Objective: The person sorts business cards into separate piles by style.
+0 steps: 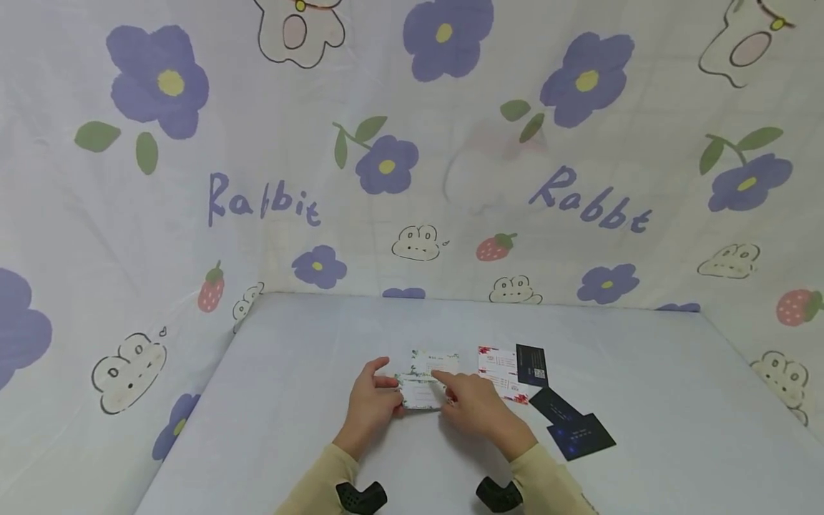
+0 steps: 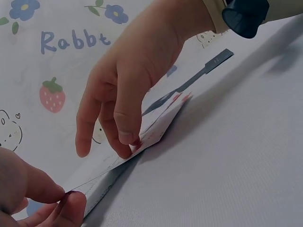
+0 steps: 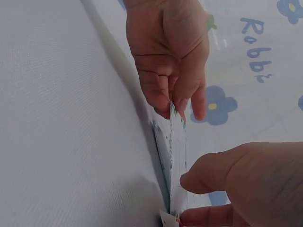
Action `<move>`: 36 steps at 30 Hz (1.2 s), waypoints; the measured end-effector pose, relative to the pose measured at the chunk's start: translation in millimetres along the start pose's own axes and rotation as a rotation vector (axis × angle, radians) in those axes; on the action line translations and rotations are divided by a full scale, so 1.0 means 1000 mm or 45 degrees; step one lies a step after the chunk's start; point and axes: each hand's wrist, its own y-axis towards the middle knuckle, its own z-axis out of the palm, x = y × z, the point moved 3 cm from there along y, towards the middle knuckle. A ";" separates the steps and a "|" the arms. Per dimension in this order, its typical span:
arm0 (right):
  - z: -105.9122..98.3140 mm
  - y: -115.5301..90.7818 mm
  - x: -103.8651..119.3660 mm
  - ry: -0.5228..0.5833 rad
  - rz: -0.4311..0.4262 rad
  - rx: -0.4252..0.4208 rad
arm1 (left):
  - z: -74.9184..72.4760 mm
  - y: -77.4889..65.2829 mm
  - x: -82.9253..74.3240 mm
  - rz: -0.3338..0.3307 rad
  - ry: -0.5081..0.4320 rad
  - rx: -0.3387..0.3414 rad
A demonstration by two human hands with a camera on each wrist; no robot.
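Observation:
A white card with green leaf print (image 1: 421, 395) is raised at a tilt between the two hands. My left hand (image 1: 373, 402) pinches its left end between thumb and fingers, as the right wrist view also shows. The right hand (image 1: 475, 404) holds the other end with thumb and a curled finger, its index finger extended over the upper edge. Just beyond lies a second leaf-print card (image 1: 438, 360), partly covered by the nearer one. In the left wrist view the right hand (image 2: 132, 90) has its fingertips at the edge of the held card (image 2: 154, 135).
Right of the hands lie white cards with red flowers (image 1: 496, 360), overlapped by a dark card with a square code (image 1: 531, 363). Two more dark cards, a farther one (image 1: 555, 406) and a nearer one (image 1: 582, 438), overlap on the white table (image 1: 669, 429). A patterned cloth (image 1: 450, 207) stands behind.

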 end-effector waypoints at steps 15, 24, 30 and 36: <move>0.007 -0.007 -0.004 0.245 0.230 -0.175 | -0.010 -0.001 -0.005 0.002 0.027 0.035; -0.004 -0.010 -0.005 0.635 0.403 -0.254 | -0.012 -0.004 -0.016 0.027 0.031 0.101; -0.011 -0.012 -0.002 0.873 0.443 -0.156 | -0.019 -0.003 -0.024 0.051 0.130 0.165; -0.020 -0.015 0.003 0.955 0.422 -0.108 | -0.024 -0.006 -0.032 0.050 0.160 0.214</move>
